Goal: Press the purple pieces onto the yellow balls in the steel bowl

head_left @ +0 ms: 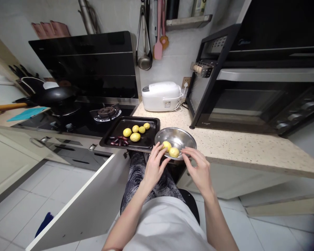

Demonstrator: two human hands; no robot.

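A round metal bowl [183, 136] sits at the counter's front edge with two lemon-like yellow fruits [174, 152] in it. My left hand [155, 163] is at the bowl's left front, its fingertips close against the rear yellow fruit and the thumb spread away. At the right front of the rim is my right hand [199, 166], fingers bent and thumb apart, the tips touching or nearly touching the bowl. Left of the bowl, a black baking tray [149, 142] carries several more yellow fruits [135, 137] and a cluster of small glossy dark-red oblong pieces [119, 141].
Behind the tray and bowl stands a white rice cooker [162, 97]. A gas stove [107, 111] with a wok [56, 96] lies to the left, an oven [246, 104] to the right. An open cabinet door [86, 202] juts out beside my legs.
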